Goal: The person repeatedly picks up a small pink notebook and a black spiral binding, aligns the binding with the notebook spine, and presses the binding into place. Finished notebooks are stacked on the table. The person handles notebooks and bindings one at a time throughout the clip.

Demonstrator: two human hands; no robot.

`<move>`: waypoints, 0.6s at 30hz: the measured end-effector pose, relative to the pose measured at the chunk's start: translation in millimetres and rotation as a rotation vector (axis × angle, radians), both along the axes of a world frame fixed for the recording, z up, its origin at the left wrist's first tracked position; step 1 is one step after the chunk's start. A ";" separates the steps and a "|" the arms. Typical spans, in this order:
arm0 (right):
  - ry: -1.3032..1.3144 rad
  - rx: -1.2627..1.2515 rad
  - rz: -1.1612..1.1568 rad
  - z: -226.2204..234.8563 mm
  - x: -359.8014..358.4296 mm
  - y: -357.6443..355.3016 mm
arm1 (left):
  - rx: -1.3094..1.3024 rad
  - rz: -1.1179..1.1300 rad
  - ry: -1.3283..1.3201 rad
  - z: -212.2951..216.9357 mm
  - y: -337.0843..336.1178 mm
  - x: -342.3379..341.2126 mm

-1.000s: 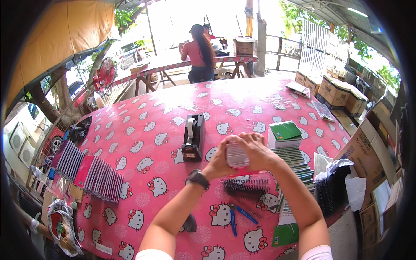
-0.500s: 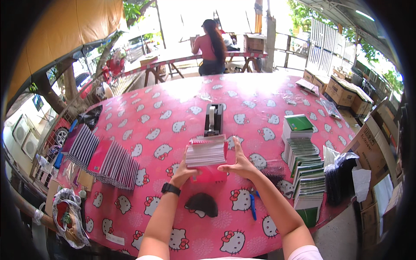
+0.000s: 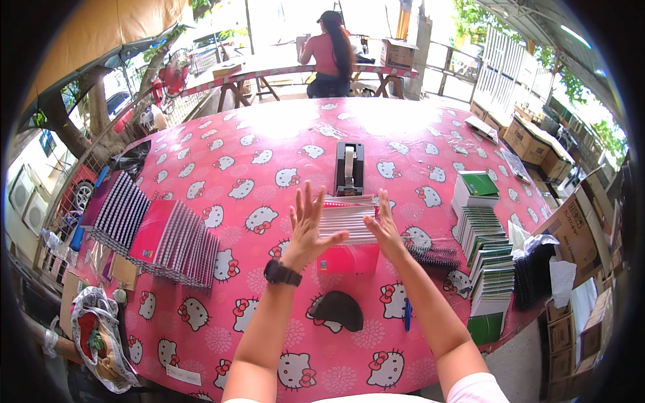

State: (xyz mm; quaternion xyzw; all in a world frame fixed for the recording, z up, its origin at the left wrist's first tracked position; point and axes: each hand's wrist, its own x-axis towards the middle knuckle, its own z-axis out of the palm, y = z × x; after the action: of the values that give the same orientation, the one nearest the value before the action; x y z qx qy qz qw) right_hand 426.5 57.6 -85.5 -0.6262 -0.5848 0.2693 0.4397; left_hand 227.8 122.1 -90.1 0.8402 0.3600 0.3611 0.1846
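Pink cartoon-cat worktop (image 3: 222, 168): both hands, left hand (image 3: 308, 225) and right hand (image 3: 387, 228), now press flat-open against the small notebook stack (image 3: 347, 221) at frame centre, lowered from mid-air.

Both hands — left hand (image 3: 310, 225), right hand (image 3: 388, 228) — press notebook stack (image 3: 347, 221).

Notebook stack (image 3: 347, 221) at table (image 3: 235, 349) centre, between left hand (image 3: 308, 225) and right hand (image 3: 388, 227). Tape dispenser (image 3: 349, 168) just behind stack. Plastic sleeve (image 3: 347, 258) before stack; dark pouch (image 3: 338, 310) nearer front edge. Fanned notebooks (image 3: 151, 232) along left edge. Booklet rows (image 3: 487, 248) along right edge. Pen (image 3: 407, 314) right of pouch.
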 end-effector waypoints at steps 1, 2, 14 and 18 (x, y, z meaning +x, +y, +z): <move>-0.204 -0.049 -0.024 5.1 -0.1 5.1 | 0.014 0.070 0.245 5.7 2.5 -2.5; -0.408 -0.099 -0.048 7.6 0.2 8.8 | -0.063 0.096 0.292 8.7 2.3 -4.5; 0.548 -0.031 0.076 -7.6 -9.0 5.8 | -0.805 -0.252 -0.735 -43.9 7.7 -3.4; 0.513 0.031 0.116 -14.3 7.5 8.0 | -0.738 -0.295 -0.719 -51.8 21.2 -4.3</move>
State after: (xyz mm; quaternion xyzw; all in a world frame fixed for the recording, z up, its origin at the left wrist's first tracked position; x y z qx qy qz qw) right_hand 434.0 65.6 -99.8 -0.4962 -0.4932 0.4349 0.5669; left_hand 223.6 143.3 -141.9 0.5843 0.2550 0.4460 0.6282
